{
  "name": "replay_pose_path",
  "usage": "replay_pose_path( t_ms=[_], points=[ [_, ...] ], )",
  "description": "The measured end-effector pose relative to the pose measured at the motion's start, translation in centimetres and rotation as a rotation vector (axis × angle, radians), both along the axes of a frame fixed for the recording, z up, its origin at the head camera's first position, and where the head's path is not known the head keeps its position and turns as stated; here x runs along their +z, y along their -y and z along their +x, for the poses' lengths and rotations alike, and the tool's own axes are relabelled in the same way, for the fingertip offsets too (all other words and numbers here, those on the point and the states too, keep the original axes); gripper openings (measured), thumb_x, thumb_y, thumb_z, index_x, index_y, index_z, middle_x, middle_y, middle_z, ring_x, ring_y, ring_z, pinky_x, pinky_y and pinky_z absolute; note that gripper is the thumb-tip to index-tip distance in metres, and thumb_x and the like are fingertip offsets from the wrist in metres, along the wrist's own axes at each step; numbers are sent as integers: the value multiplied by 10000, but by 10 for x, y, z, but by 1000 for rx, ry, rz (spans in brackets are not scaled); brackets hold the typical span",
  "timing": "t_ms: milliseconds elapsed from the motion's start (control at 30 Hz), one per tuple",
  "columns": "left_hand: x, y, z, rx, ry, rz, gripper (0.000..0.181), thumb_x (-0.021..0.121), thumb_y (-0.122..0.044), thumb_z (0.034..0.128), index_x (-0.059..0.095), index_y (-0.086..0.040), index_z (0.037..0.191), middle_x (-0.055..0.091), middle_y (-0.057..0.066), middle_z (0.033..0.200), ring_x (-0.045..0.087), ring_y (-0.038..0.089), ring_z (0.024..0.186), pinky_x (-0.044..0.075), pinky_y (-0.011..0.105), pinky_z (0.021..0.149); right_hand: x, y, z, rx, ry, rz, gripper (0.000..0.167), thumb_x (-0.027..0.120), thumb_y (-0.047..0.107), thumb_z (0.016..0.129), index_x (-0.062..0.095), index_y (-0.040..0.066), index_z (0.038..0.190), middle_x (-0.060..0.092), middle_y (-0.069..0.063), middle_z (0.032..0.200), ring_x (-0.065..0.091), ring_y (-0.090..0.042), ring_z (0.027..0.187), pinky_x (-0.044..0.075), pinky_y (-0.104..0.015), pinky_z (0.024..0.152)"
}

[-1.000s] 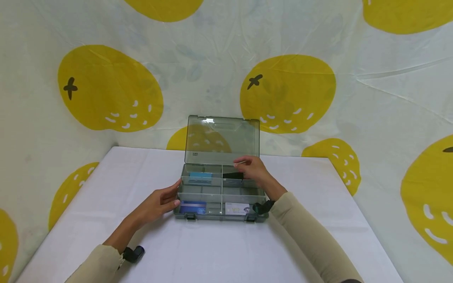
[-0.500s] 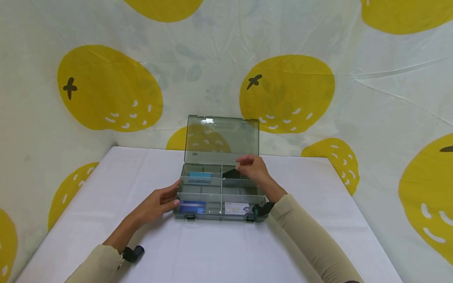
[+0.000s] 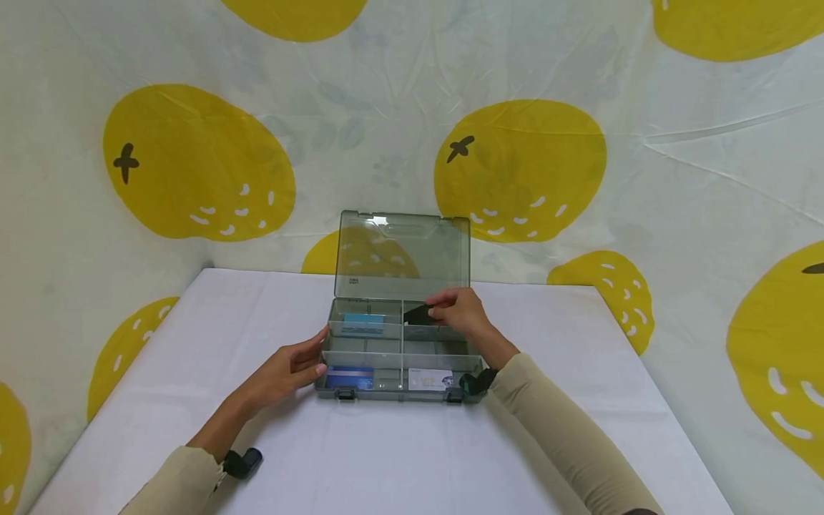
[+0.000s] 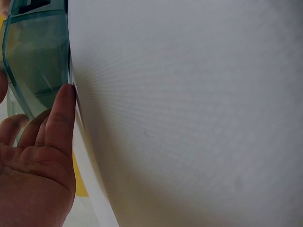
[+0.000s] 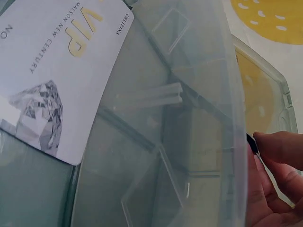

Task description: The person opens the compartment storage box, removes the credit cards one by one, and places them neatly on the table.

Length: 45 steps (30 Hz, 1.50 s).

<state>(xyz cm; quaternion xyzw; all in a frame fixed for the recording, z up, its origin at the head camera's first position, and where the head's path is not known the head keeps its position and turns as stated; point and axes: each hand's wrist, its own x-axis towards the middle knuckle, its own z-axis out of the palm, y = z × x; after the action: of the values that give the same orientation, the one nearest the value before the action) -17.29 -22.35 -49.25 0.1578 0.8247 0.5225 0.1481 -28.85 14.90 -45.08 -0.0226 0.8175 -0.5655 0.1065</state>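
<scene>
A grey see-through divided box [image 3: 380, 346] stands with its lid [image 3: 404, 250] raised at the back. My right hand [image 3: 466, 315] pinches a black card [image 3: 419, 315] between thumb and fingers at the back right compartment; the card is tilted. In the right wrist view only a dark edge of the card [image 5: 253, 144] shows at the fingertips. My left hand [image 3: 283, 370] rests against the box's left side, fingers extended; in the left wrist view the fingers lie along the box wall [image 4: 40, 52].
A light blue item [image 3: 363, 324] is in the back left compartment. A blue card [image 3: 350, 377] lies front left and a white VIP card [image 3: 430, 379] front right. A white cloth covers the table [image 3: 386, 458]; behind hangs a curtain [image 3: 386, 93] with yellow fruit shapes.
The black card, flatter a second ago, has tilted up at its right end. My right hand has shifted a little with it, while my left hand stays in place.
</scene>
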Motion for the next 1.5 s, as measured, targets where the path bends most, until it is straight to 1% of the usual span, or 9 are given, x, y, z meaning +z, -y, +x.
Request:
replay_pose_path(
  t_ms=[233,367,533,733,833,1000,1200,1400,1500],
  points=[
    [1,0,1,3,2,-1,799,673,-193,1059,209,-134,1707,201,175,1766,363,462,1563,382,556,1223,9,-12,-1,-12,-13,-18,268,741,-35,962,761,-33,1229,730,-237,1258,761,-375,1032,685,-418,831],
    [0,1,1,3,6,7,802,673,-188,1058,206,-131,1707,196,169,1769,351,456,1569,377,546,1223,15,-24,-2,-27,-8,-47,288,737,-3,979,753,-5,1267,702,-208,1305,735,-346,1065,669,-463,909],
    [-1,2,1,-1,5,13,802,674,-196,1059,207,-128,1707,194,173,1768,348,459,1569,381,540,1220,21,-43,-6,-61,-24,-52,304,740,54,995,753,44,1299,704,-154,1235,750,-258,1016,637,-504,988],
    [-2,1,1,-4,-2,13,798,671,-199,1061,208,-125,1707,192,174,1768,351,463,1567,379,545,1220,26,-69,-10,-106,-9,-98,350,738,57,997,722,24,1345,715,-144,1211,776,-166,945,669,-349,900],
    [-2,1,0,-6,-6,11,797,671,-209,1062,209,-129,1707,194,174,1767,353,463,1566,378,547,1222,27,-82,-12,-131,7,-120,370,735,53,999,705,14,1366,723,-108,1195,772,-141,932,661,-328,894],
    [-2,2,0,-9,-3,20,802,676,-218,1059,211,-137,1708,195,174,1767,353,466,1565,380,546,1221,24,-105,-16,-172,46,-130,393,719,74,1015,683,36,1404,738,-33,1176,759,-124,957,646,-323,930],
    [-3,2,-1,-12,-9,24,799,675,-205,1059,212,-126,1706,196,179,1766,355,473,1562,379,548,1219,17,-129,-20,-231,88,-151,433,709,105,1028,649,64,1455,746,-17,1201,737,-108,974,643,-257,918],
    [-3,2,-1,-11,-16,19,793,671,-194,1061,215,-123,1705,197,182,1766,361,476,1559,387,547,1215,8,-145,-23,-297,110,-162,434,705,109,1031,650,90,1461,677,-122,1385,731,-192,1074,639,-229,905],
    [-4,2,-1,-9,-15,15,792,671,-198,1061,216,-122,1705,201,185,1764,364,478,1556,388,548,1215,5,-150,-25,-320,128,-179,446,711,106,1027,643,90,1468,644,-137,1424,740,-173,1037,639,-196,860]
  ],
)
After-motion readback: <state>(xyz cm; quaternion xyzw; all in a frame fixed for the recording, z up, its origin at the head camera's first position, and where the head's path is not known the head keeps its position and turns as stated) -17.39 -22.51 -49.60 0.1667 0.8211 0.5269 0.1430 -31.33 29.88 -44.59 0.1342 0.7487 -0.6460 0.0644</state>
